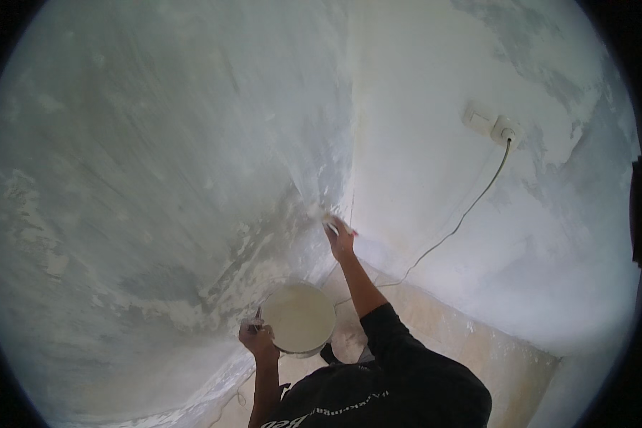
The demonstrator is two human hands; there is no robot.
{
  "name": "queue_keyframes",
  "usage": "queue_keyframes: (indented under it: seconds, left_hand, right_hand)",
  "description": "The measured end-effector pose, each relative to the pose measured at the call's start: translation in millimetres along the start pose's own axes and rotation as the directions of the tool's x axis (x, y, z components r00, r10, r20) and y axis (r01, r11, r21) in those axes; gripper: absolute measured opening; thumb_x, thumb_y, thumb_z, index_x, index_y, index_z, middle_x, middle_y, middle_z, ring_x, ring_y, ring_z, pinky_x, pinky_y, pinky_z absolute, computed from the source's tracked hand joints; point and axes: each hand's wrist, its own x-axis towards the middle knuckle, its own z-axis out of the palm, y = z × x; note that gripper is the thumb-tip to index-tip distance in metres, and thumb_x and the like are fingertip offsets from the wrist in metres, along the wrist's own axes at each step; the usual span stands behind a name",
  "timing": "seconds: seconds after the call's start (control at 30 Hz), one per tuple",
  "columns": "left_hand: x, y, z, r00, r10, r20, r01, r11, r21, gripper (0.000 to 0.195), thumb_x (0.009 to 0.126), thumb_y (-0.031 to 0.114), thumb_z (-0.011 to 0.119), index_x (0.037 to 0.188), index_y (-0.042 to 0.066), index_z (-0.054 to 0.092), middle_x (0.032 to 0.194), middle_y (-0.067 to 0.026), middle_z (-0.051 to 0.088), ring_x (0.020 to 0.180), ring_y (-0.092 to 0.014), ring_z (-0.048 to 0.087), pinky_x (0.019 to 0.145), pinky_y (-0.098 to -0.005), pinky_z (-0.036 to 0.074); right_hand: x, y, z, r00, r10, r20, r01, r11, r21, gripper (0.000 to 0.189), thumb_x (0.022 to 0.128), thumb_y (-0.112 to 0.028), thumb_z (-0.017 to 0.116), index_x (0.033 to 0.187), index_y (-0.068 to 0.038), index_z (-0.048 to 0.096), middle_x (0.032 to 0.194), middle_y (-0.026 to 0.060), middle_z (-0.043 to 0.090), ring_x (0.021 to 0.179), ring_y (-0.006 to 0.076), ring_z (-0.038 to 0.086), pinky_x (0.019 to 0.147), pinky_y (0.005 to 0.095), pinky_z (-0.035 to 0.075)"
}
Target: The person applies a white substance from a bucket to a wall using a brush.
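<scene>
My right hand (341, 239) is closed around the handle of a brush (326, 216), its pale bristles blurred against the grey-white wall (192, 134) close to the corner. Below and to the left, my left hand (258, 338) grips the rim side of a round bucket (298, 318) that shows a smooth cream-coloured surface inside. Something dark, too small to name, shows between the left fingers and the bucket. The wall by the brush has patchy white and grey coating.
On the right-hand wall a plug sits in a white socket (507, 131) beside a switch (479, 119). Its cable (454, 230) hangs down to the stained floor (449, 315) and runs behind my right forearm. A dark object (639, 211) stands at the far right edge.
</scene>
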Motion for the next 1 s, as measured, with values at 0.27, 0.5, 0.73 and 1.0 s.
queue_keyframes:
  seconds: [0.27,0.5,0.73,1.0]
  left_hand:
    - [-7.5,0.7,-2.4,0.999,0.007,-0.052,-0.007,1.000,0.000,0.027,0.060,-0.018,0.036,0.071,0.004,0.047,0.083,-0.0140,0.053,0.045,-0.009,0.044,0.034,-0.0215,0.030]
    - [-18.6,13.5,17.4,0.998,0.058,0.010,-0.057,0.998,-0.038,0.024,0.063,-0.016,0.036,0.071,0.005,0.047,0.078,-0.0096,0.058,0.045,-0.009,0.044,0.035,-0.0212,0.032]
    - [-8.6,2.9,31.5,1.000,0.019,-0.003,-0.019,0.996,-0.087,0.028,0.061,-0.021,0.038,0.069,0.005,0.046,0.082,-0.0133,0.057,0.045,-0.008,0.044,0.033,-0.0214,0.028]
    - [-19.6,2.3,29.2,0.999,-0.021,0.028,0.022,1.000,-0.010,0.026,0.064,-0.018,0.036,0.072,0.005,0.046,0.073,-0.0050,0.051,0.048,-0.009,0.044,0.039,-0.0215,0.035]
  right_hand:
    - [11.7,6.3,-39.9,0.991,-0.030,-0.128,-0.003,0.969,-0.247,0.021,0.080,-0.012,0.062,0.094,0.003,0.061,0.091,0.0132,0.062,0.084,0.0234,0.062,0.073,0.0303,0.055]
    - [17.4,-29.3,75.8,0.930,-0.279,0.238,0.319,0.294,-0.901,0.018,0.079,-0.012,0.061,0.090,0.001,0.059,0.090,0.0088,0.060,0.078,0.0194,0.060,0.068,0.0324,0.054]
    - [-70.2,-140.8,226.4,0.922,-0.175,0.346,0.323,0.840,-0.437,0.018,0.085,-0.012,0.055,0.095,0.003,0.058,0.091,0.0095,0.061,0.085,0.0189,0.061,0.079,0.0332,0.053]
    - [-59.3,-110.9,177.4,0.951,-0.134,0.277,0.171,0.979,-0.112,0.017,0.086,-0.012,0.057,0.100,-0.002,0.055,0.100,0.0089,0.059,0.090,0.0212,0.060,0.080,0.0358,0.052]
